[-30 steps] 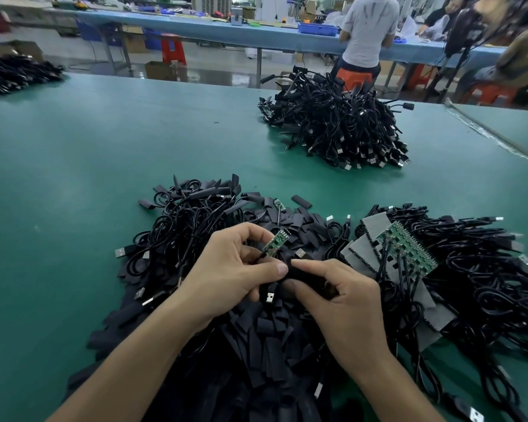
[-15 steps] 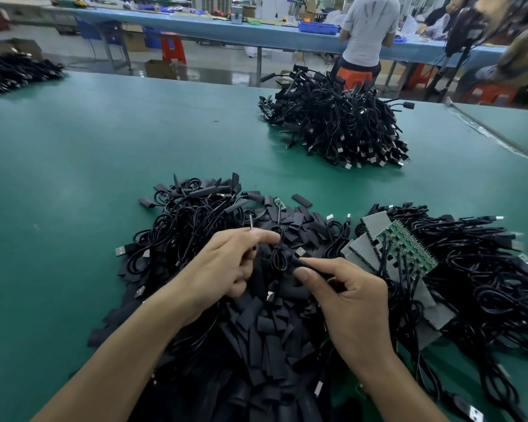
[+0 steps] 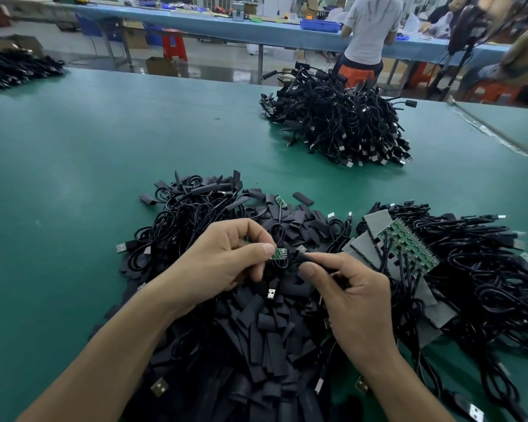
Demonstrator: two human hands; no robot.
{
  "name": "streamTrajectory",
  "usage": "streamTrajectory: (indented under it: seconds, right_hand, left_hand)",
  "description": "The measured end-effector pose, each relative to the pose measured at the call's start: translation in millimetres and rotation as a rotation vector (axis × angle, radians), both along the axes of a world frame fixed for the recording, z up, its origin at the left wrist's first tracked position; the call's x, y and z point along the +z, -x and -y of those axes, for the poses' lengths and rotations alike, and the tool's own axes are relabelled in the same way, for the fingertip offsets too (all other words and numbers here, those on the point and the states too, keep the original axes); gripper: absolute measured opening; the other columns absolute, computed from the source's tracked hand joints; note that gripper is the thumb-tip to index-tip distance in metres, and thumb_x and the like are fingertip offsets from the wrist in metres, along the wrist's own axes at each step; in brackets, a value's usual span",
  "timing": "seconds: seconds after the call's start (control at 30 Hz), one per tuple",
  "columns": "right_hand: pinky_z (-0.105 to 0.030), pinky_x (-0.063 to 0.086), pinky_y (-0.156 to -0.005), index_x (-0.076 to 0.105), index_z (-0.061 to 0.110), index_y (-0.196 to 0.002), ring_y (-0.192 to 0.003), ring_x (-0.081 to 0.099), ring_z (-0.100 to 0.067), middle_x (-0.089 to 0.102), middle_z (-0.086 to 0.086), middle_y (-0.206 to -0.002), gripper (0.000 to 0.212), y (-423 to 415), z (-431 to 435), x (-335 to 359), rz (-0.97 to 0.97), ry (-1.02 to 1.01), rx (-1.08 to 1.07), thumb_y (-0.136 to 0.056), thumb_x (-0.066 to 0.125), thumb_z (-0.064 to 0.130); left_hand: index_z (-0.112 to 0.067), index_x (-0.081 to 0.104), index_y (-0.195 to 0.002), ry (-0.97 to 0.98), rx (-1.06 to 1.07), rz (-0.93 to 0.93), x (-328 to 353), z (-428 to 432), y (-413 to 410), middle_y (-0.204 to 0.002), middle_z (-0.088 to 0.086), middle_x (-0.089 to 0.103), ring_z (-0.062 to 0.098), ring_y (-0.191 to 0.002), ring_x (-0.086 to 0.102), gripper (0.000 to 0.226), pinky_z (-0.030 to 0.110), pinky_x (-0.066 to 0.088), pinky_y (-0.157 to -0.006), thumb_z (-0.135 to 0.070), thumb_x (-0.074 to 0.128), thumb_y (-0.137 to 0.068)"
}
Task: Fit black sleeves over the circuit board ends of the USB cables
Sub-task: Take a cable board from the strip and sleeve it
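My left hand [image 3: 226, 260] pinches a small green circuit board [image 3: 278, 253] at the end of a black USB cable, between thumb and fingers. My right hand [image 3: 345, 287] pinches a black sleeve [image 3: 302, 256] whose tip points at the board from the right, a small gap away. Both hands hover over a heap of loose black sleeves [image 3: 265, 330] mixed with coiled cables. Another cable with a bare green board [image 3: 281, 201] lies at the heap's far edge.
A bundle of cables joined to green board panels [image 3: 409, 245] lies to the right. A pile of sleeved cables [image 3: 339, 123] sits farther back on the green table [image 3: 104, 141]. Another cable pile [image 3: 16, 68] is at far left. People work at a blue bench behind.
My left hand lowered and turned, bringing the green board into view at its fingertips beside my right hand's sleeve. My right hand shifted slightly, sleeve tip now facing the board.
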State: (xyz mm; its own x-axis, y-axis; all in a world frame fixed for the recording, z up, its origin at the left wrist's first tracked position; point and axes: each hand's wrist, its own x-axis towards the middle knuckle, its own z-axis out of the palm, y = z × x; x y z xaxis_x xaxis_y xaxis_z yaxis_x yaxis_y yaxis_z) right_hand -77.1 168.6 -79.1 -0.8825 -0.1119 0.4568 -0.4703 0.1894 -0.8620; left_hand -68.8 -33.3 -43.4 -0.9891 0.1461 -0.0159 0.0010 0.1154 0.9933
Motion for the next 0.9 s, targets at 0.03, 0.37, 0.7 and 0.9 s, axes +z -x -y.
streamTrajectory:
  seconds: [0.03,0.37,0.7,0.9]
  right_hand:
    - [-0.021,0.055,-0.072,0.074,0.034,-0.094,-0.083,0.071,-0.007,0.074,0.017,-0.088,0.014,-0.1,0.0,-0.1,0.000,-0.002,0.005,-0.080,0.072,0.033]
    - [-0.018,0.050,-0.074,0.073,0.038,-0.098,-0.087,0.067,-0.012,0.072,0.018,-0.089,0.019,0.2,-0.2,-1.6,0.009,-0.062,0.068,-0.080,0.073,0.038]
    - [-0.018,0.051,-0.079,0.073,0.036,-0.101,-0.092,0.068,-0.011,0.071,0.016,-0.092,0.021,1.4,-1.4,-2.4,0.030,-0.077,0.121,-0.080,0.072,0.037]
    - [-0.016,0.050,-0.078,0.074,0.036,-0.100,-0.093,0.068,-0.010,0.072,0.016,-0.092,0.021,2.0,-2.5,-2.1,0.039,-0.069,0.102,-0.080,0.072,0.040]
  left_hand:
    - [-0.030,0.068,-0.075,-0.017,0.013,-0.003,1.0,-0.4,-0.2,-0.054,0.001,0.060,0.007,-0.038,0.032,0.027,0.015,0.025,-0.037,-0.014,0.061,-0.096]
    - [-0.026,0.073,-0.075,-0.035,-0.002,0.014,1.3,-4.5,-2.0,-0.052,0.000,0.056,0.007,-0.039,0.032,0.023,0.015,0.026,-0.038,-0.017,0.064,-0.094]
    - [-0.023,0.075,-0.077,-0.011,0.026,0.035,-1.0,-0.6,0.0,-0.053,-0.002,0.053,0.008,-0.043,0.034,0.021,0.017,0.027,-0.039,-0.016,0.065,-0.094]
    - [-0.022,0.075,-0.077,-0.018,0.037,0.053,-2.0,0.7,1.4,-0.053,-0.002,0.053,0.010,-0.045,0.032,0.021,0.018,0.025,-0.040,-0.016,0.065,-0.094]
